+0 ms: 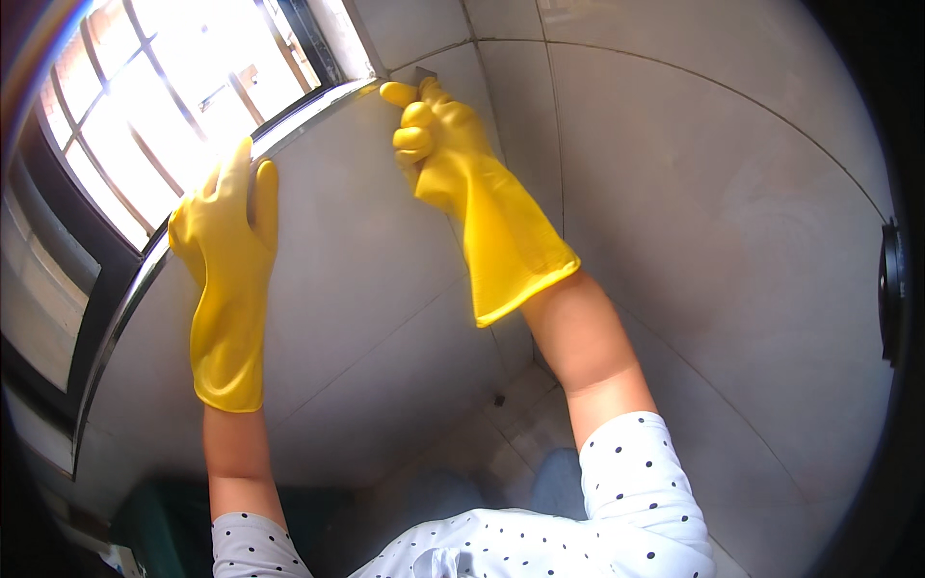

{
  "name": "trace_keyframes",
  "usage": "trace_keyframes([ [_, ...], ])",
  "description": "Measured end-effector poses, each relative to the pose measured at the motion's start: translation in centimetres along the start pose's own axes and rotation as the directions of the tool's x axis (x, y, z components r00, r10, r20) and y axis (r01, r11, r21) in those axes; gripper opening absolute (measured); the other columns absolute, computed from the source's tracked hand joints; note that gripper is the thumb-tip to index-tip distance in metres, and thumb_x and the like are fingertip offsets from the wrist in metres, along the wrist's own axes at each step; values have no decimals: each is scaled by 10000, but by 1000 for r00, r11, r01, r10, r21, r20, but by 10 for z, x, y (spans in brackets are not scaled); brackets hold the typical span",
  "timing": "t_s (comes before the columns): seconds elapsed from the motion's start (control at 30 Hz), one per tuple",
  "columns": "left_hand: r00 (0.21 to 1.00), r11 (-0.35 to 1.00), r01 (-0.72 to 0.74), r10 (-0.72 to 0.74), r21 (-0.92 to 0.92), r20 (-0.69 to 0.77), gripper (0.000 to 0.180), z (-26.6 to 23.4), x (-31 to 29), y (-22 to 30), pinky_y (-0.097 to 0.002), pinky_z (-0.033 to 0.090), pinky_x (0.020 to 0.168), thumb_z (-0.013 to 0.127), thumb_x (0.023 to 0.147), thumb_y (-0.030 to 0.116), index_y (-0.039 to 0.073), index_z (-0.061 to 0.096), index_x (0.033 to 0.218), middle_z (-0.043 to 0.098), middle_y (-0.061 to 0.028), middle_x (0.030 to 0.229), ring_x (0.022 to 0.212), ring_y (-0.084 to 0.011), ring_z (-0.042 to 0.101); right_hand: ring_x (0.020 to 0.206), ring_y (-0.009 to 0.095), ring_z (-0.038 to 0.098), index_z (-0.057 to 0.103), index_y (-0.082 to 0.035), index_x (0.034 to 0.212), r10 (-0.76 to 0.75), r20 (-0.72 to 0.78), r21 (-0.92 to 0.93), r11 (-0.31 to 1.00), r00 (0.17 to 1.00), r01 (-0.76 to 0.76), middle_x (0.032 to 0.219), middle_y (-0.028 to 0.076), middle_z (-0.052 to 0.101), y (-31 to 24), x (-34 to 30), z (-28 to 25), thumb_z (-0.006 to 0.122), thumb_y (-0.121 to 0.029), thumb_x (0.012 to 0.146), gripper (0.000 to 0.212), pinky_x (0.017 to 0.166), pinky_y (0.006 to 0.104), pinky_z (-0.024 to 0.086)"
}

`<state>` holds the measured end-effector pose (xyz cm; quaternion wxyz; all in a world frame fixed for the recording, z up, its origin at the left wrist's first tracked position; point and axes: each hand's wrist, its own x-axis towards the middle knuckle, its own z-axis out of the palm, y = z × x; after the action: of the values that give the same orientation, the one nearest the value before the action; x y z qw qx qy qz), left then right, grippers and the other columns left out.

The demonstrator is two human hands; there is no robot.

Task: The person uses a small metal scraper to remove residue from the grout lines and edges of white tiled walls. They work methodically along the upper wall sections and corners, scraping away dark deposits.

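Observation:
Both of my hands wear yellow rubber gloves. My left hand (224, 226) lies over the edge of the window sill (313, 114), its fingers stretched out and thumb apart, holding nothing. Farther right, at the sill's far end beside the tiled corner, my right hand (429, 125) is closed with its fingers curled. A small flat grey scraper-like piece (425, 73) sticks out above that fist against the wall tile; the rest of it is hidden in the glove.
A barred window (145, 96) with a dark frame lets in glare at the upper left. Pale tiled walls (694, 222) meet in a corner on the right. A round black object (891, 289) is at the right edge. Below stands a dark green container (159, 525) near the tiled floor (515, 419).

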<state>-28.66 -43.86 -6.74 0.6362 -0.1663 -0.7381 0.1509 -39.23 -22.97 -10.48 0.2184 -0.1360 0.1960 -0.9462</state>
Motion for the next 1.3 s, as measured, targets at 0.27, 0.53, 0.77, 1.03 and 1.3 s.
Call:
trace_keyframes([
  [0.27,999,999,-30,28,45,41,232,-3,-1,-3,-267,548,618,745,952,221,43,743,1101,756,-125,841,660,-225,732,441,56,406,701,-104,1012,34,-217,124,992,976,-7,646,-78,559,6,-7,-35,518,-450,1069,396,388,179,329],
  [0.53,997,997,-65,63,47,44,230,-2,-5,-7,-276,540,617,734,960,212,44,738,1117,754,-118,837,661,-228,732,446,57,423,709,-117,972,107,-148,299,952,983,-58,586,-101,529,-4,-8,-40,490,-401,1087,376,388,194,348],
  [0.77,995,994,-101,101,45,16,228,-3,-3,-8,-281,537,604,732,961,205,33,737,1110,745,-130,823,639,-232,720,479,62,445,673,-137,993,153,64,377,911,986,-166,618,-107,536,2,-1,-50,471,-350,1078,306,408,207,360],
  [1.03,995,994,-102,102,48,0,229,-4,-5,-10,-271,520,590,728,967,207,29,736,1111,734,-125,800,622,-221,708,448,47,408,660,-109,979,117,-118,352,933,986,-69,638,-95,525,-3,10,-46,460,-349,1089,331,384,188,329],
  [1.3,998,998,-60,60,-2,13,227,0,-9,-11,-314,526,611,705,969,230,26,719,1067,708,-117,786,629,-252,680,451,45,400,674,-75,1032,84,-272,306,952,959,3,618,-91,522,-1,-5,-38,466,-358,1095,357,387,183,322],
])
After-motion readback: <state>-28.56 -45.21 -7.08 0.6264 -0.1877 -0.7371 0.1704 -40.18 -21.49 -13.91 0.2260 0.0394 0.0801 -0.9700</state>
